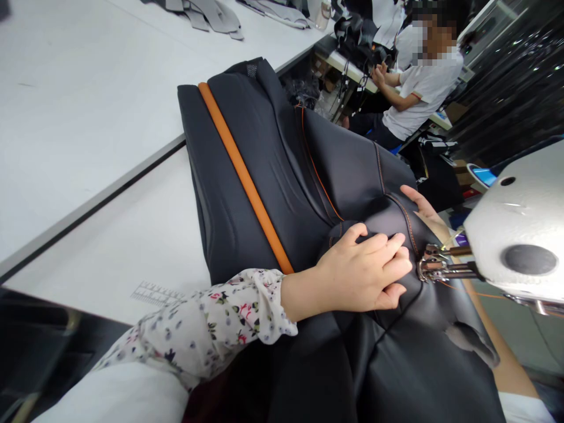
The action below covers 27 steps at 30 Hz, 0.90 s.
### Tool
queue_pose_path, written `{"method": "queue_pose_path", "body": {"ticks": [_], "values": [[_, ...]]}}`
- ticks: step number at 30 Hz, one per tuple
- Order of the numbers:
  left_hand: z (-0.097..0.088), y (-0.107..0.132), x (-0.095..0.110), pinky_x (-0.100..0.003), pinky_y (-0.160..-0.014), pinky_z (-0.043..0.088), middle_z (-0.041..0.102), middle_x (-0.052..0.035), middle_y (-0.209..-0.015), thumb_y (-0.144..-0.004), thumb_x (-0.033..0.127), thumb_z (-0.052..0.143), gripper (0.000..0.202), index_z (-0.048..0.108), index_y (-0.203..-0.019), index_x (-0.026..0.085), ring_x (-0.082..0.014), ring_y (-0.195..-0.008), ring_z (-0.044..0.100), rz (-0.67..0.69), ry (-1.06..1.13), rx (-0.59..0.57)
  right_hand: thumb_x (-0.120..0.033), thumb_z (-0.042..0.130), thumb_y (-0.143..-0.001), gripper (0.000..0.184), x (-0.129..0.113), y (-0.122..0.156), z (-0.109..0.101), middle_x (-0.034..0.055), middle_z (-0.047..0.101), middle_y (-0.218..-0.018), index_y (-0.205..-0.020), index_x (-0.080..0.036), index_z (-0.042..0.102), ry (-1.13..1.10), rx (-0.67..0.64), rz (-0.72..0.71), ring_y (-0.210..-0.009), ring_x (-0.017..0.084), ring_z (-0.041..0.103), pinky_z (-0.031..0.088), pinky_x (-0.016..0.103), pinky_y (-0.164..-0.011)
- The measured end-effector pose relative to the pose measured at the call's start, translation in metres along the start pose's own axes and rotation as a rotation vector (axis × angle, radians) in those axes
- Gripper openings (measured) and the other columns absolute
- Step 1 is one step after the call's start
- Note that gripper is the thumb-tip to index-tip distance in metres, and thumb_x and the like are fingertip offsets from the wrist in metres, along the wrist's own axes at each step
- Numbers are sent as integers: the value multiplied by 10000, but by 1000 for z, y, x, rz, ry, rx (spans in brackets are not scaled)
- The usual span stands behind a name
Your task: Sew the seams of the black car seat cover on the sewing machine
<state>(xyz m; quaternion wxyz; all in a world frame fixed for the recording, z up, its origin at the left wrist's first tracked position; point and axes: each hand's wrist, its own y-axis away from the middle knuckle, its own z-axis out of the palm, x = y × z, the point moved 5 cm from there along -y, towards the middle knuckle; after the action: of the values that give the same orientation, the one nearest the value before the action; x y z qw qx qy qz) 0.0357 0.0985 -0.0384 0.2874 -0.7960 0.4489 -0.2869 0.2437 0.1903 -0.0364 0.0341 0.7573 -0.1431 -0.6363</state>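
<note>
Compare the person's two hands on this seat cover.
The left hand lies on top of the dark seat cover and shows almost whole, while the right hand shows mainly its fingers, past a raised fold. The left comes from a floral sleeve; the right shows no sleeve. Both are bare and touch the cover beside the sewing machine.

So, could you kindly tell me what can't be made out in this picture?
Head view only:
Right hand: palm hidden under the black seat cover.
Needle of the sewing machine: hidden among the metal presser parts, too small.
Grey pieces: cut off by the top edge.
Co-worker's hands: too small to show what they hold.
</note>
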Motion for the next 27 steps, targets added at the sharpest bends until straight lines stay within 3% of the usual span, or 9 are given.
{"method": "queue_pose_path", "body": {"ticks": [7,10,13,18,21,27], "values": [[0,-1,0,-450,-1011,370,654,-120,-1410,-1009,345,402,359,658,-1168,150,-218,-1196,591,0,0,23,-438,985,-420,1075,9,-5,-8,-41,713,-791,-1394,-321,546,-5,18,33,-509,114,572,475,239,-503],[0,-1,1,-450,-987,370,672,-119,-1369,-1006,339,403,353,659,-1155,148,-216,-1118,609,8,-6,36,-484,984,-419,1067,10,-5,-7,-25,726,-847,-1381,-324,550,37,21,34,-548,129,602,503,251,-519],[-1,-1,3,-437,-930,374,720,-95,-1208,-1005,332,407,351,659,-1155,140,-208,-989,611,24,-34,58,-492,975,-476,921,5,-4,-1,-14,718,-861,-1296,-300,601,111,26,11,-586,136,608,518,257,-534],[-1,0,6,-416,-865,369,721,-91,-1018,-1014,340,411,414,624,-1245,71,-222,-937,612,9,-86,31,-407,957,-557,681,-1,-7,6,7,697,-1098,-1168,-283,684,238,41,-102,-804,130,625,535,218,-645],[-2,1,8,-409,-868,370,729,-127,-1036,-1024,351,395,435,621,-1245,51,-233,-940,626,1,-118,20,-402,950,-565,679,-1,-8,7,14,686,-1104,-1172,-274,675,267,32,-127,-839,142,627,543,227,-664],[0,2,10,-408,-900,383,716,-183,-1163,-1052,353,374,445,616,-1269,49,-244,-973,623,17,-167,-18,-389,944,-577,673,-2,-5,7,-12,707,-928,-1176,-273,661,205,10,-88,-653,127,597,519,238,-549]]}}
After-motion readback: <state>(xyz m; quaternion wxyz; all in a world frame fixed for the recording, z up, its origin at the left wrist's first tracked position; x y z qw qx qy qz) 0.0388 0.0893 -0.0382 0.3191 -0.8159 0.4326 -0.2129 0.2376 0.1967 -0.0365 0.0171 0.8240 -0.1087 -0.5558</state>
